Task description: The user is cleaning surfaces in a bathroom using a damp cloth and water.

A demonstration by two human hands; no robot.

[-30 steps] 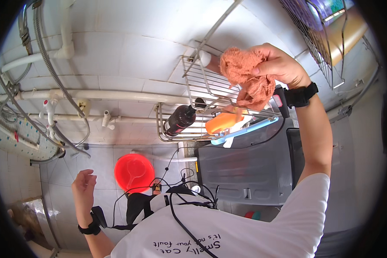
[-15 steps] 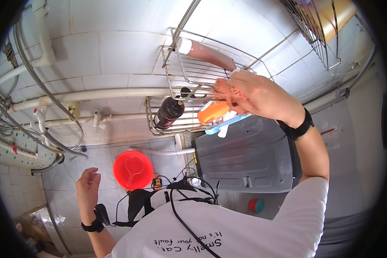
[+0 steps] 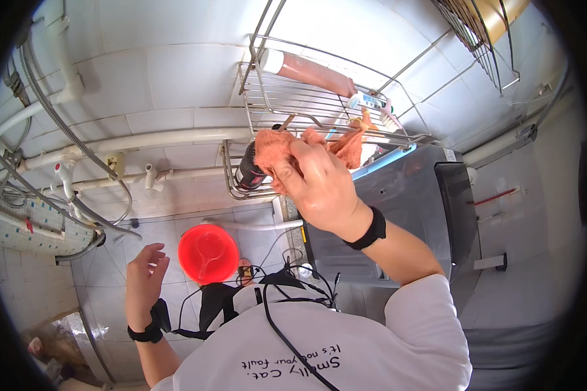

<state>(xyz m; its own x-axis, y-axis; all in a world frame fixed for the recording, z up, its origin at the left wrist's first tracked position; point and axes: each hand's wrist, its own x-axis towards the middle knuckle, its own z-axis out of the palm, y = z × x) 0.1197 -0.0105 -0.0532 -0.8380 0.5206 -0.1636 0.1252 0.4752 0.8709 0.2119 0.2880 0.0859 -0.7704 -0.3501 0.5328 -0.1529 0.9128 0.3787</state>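
My right hand (image 3: 319, 182) is closed round an orange-pink cloth (image 3: 274, 151), pressing it along the front rail of the wire shelf rack (image 3: 267, 98). One end of the cloth trails to the right over the rail. Partly behind the cloth, a dark bottle (image 3: 248, 171) stands on the lower tier. Up on the top tier lie a reddish-brown bottle with a white cap (image 3: 313, 73) and a toothpaste tube (image 3: 368, 101). My left hand (image 3: 147, 274) hangs in the air to the left, fingers loosely curled and apart, holding nothing.
A red basin (image 3: 209, 257) sits on the tiled floor. Below the rack on the right is a grey washing machine (image 3: 385, 221). Pipes and a hose (image 3: 52, 117) run along the left wall. Another wire rack (image 3: 476, 39) hangs at upper right.
My right hand has moved left along the rack with the cloth, partly covering the dark bottle. The tube on the top tier is now exposed. My left hand has shifted slightly up and right.
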